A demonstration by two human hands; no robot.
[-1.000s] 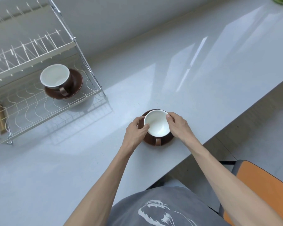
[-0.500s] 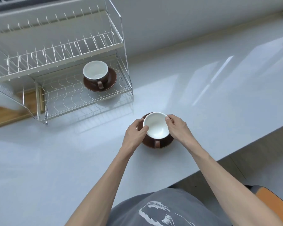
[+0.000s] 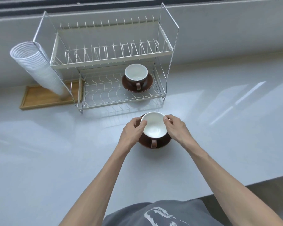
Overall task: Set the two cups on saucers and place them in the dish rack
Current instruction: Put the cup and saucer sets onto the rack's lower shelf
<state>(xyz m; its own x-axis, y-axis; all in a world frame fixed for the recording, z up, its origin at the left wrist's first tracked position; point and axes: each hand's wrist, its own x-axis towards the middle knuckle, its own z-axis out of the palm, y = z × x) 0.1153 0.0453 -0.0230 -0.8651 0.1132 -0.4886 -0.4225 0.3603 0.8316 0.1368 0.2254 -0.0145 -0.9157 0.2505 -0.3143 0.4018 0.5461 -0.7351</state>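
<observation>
A brown cup with a white inside (image 3: 154, 127) sits on a brown saucer (image 3: 162, 143), its handle toward me. My left hand (image 3: 133, 130) grips the saucer's left edge with the thumb on the cup rim. My right hand (image 3: 176, 128) grips the right edge the same way. The pair hangs just in front of the wire dish rack (image 3: 118, 57). On the rack's lower shelf, at the right, stands a second cup (image 3: 136, 75) on its saucer (image 3: 147, 86).
A tilted stack of white disposable cups (image 3: 38, 67) leans against the rack's left side over a wooden tray (image 3: 39, 98). The rack's upper tier holds nothing. The white counter (image 3: 55, 152) stretches left and right; its front edge runs at the lower right.
The view has swung left and forward, so the rack now stands straight ahead and closer. Both hands still hold the cup and saucer, which have come nearer to the rack.
</observation>
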